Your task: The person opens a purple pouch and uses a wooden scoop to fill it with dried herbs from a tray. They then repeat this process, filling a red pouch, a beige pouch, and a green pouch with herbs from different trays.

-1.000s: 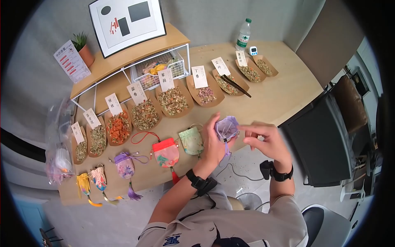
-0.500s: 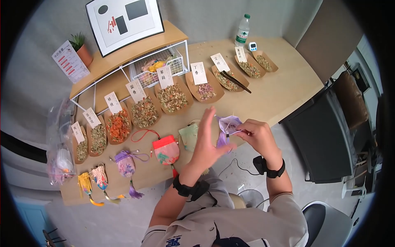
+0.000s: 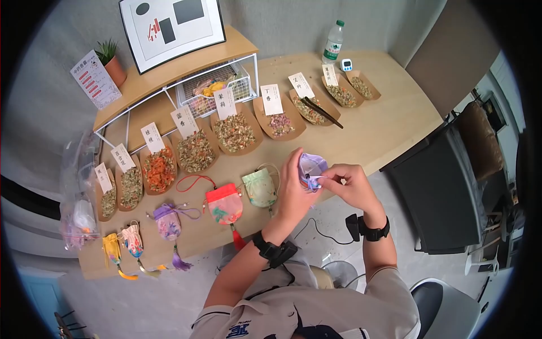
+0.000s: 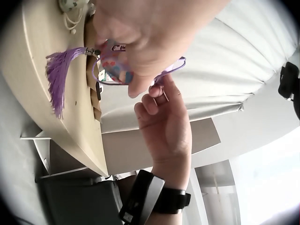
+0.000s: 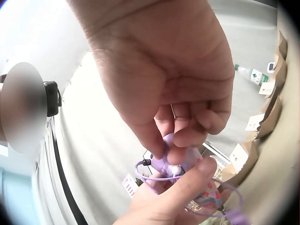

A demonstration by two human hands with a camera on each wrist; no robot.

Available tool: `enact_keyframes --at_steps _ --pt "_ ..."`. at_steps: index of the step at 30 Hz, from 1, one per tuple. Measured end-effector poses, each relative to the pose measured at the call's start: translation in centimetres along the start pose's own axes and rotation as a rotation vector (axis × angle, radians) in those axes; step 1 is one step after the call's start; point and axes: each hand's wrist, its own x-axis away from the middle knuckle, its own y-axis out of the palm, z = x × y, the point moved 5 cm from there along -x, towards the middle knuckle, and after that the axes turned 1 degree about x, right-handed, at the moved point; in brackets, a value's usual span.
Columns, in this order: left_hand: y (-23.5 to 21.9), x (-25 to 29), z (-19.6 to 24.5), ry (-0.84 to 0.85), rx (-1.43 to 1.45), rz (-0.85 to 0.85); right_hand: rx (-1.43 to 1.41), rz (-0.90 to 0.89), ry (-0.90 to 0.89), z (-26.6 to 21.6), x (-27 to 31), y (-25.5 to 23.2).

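Note:
A small purple drawstring pouch [image 3: 312, 164] is held up off the front of the table, its mouth open toward the head camera. My left hand [image 3: 294, 195] grips it round the body, thumb on the near side. With thumb and fingertips, my right hand [image 3: 354, 185] pinches the rim on its right side. In the right wrist view a purple cord [image 5: 152, 178] loops around the pouch, with a white bead close to the fingers. Floral fabric and a purple tassel [image 4: 61, 79] show below the left hand in the left wrist view.
Labelled paper trays of dried herbs [image 3: 235, 135] line the table, black tongs [image 3: 323, 112] lying across one. Finished-looking pouches, including a red one [image 3: 224, 204] and a green one [image 3: 260, 187], lie along the front edge. Behind stand a shelf [image 3: 169, 85] and a water bottle [image 3: 333, 42].
My left hand let go of the pouch, spread out beside it, then took hold of it again. The right hand moved in from pointing at the pouch to pinching its rim.

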Motion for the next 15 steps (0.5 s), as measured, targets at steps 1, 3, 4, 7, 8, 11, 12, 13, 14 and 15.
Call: enact_keyframes --at_steps 1,3,4,7,8,11,12,13,14,15 --pt "0.0 -0.2 -0.3 -0.022 0.028 -0.030 -0.007 -0.006 0.017 0.4 -0.4 -0.1" --pt "0.2 -0.5 -0.8 -0.068 0.084 -0.088 -0.021 -0.021 0.051 1.1 -1.2 -0.6" --pt "0.2 -0.9 -0.9 -0.064 0.068 -0.107 -0.063 -0.028 0.065 1.5 -1.7 -0.9" --pt "0.1 -1.9 -1.4 -0.038 0.010 -0.147 -0.148 0.060 0.105 3.3 -3.7 -3.1" --pt "0.0 -2.3 -1.6 -0.013 -0.014 -0.147 -0.144 0.163 0.110 4.3 -5.0 -4.7" --pt "-0.3 -3.7 -2.0 -0.009 -0.045 -0.178 0.251 0.452 -0.038 8.0 -9.4 -8.8" --pt "-0.4 -4.2 -2.1 -0.019 -0.049 -0.194 0.448 0.542 -0.117 9.0 -10.7 -9.3" --pt "-0.3 -4.5 -2.5 -0.048 -0.051 -0.190 0.502 0.496 -0.132 9.8 -12.2 -9.0" --pt "-0.2 -4.5 -2.9 -0.077 -0.051 -0.187 0.556 0.450 -0.146 10.7 -13.5 -8.8" --pt "-0.1 -4.4 -3.4 -0.108 -0.052 -0.185 0.609 0.403 -0.159 10.9 -14.5 -8.5"
